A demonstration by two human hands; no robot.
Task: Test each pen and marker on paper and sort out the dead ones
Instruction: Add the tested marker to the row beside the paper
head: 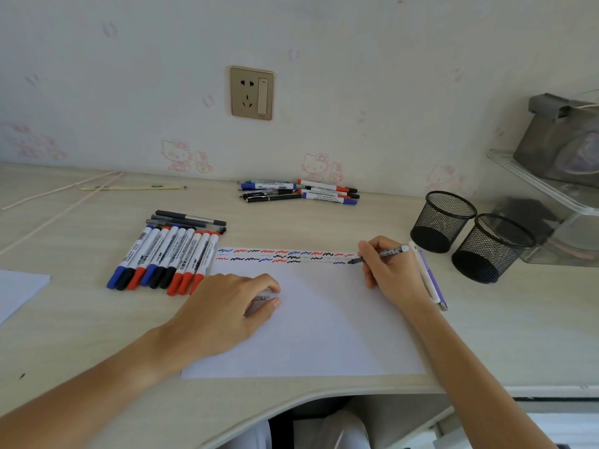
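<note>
A white sheet of paper lies on the desk, with rows of red, blue and black squiggles along its top edge. My right hand grips a dark pen, its tip touching the paper at the right end of the squiggles. My left hand rests on the paper's left part and holds a small pen cap between thumb and fingers. A row of several whiteboard markers and dark pens lies left of the paper. A second pile of markers and pens lies by the wall.
Two black mesh pen cups stand at the right. Two pale pens lie just right of my right hand. A clear shelf with a grey box is at far right. Another sheet lies at left.
</note>
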